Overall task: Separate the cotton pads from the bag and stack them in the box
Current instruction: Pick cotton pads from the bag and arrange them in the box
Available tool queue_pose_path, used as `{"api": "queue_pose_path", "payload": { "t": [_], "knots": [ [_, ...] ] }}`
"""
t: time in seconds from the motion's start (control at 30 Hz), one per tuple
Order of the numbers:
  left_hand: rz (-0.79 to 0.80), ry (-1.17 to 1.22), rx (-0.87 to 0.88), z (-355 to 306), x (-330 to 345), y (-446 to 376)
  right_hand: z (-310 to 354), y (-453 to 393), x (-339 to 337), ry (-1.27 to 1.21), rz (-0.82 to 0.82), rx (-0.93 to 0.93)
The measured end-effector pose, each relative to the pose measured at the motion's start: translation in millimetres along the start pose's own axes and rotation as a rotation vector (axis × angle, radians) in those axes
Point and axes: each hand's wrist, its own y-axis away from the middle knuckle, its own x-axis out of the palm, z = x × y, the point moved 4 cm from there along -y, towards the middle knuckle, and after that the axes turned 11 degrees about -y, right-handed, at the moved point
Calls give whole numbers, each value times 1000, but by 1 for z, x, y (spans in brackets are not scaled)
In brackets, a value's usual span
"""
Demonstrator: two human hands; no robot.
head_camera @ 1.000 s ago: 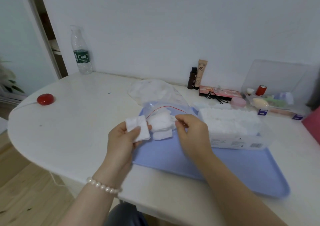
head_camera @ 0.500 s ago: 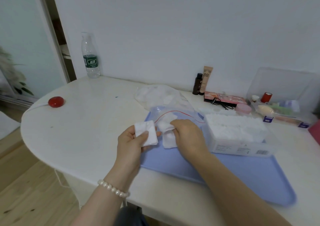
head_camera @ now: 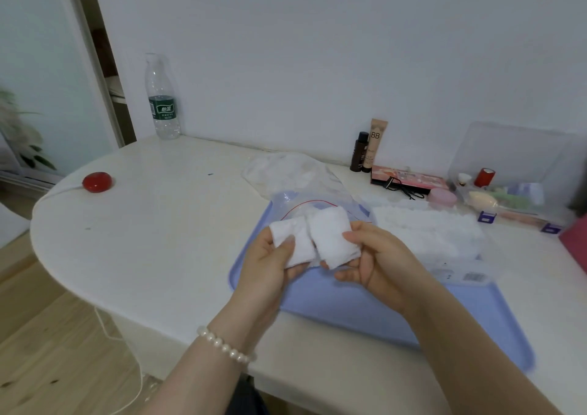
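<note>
White cotton pads are now lifted clear of the bag [head_camera: 313, 206]: the left hand [head_camera: 270, 263] grasps one pad [head_camera: 292, 244], and the right hand [head_camera: 378, 260], which a moment ago reached into the bag, pinches a second clump [head_camera: 333, 238] beside it. Both hover above the blue tray [head_camera: 349, 306], left of the nearly full box [head_camera: 428, 233], so stacking likely comes next.

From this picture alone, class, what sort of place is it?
Probably a room at home, at a dressing or vanity table: a BB cream tube and a makeup palette stand by the wall, beside a clear organiser of cosmetics.
</note>
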Motion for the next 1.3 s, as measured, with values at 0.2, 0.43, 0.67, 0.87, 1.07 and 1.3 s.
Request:
{"api": "queue_pose_path", "payload": {
  "t": [0.2,0.43,0.67,0.87,1.07,1.3],
  "knots": [
    [95,89,-31,9,19,-1,-18,0,5,186,-55,-186],
    [141,258,-128,8,22,3,-20,3,14,176,-191,-349],
    [208,321,-182,5,28,6,-22,2,12,238,-199,-358],
    [242,268,-120,2,26,8,-22,1,10,529,-215,-538],
    [247,224,-135,0,18,6,-6,7,4,629,-284,-690],
    [403,59,-120,2,22,11,-5,-2,10,791,-67,-704]
  ]
}}
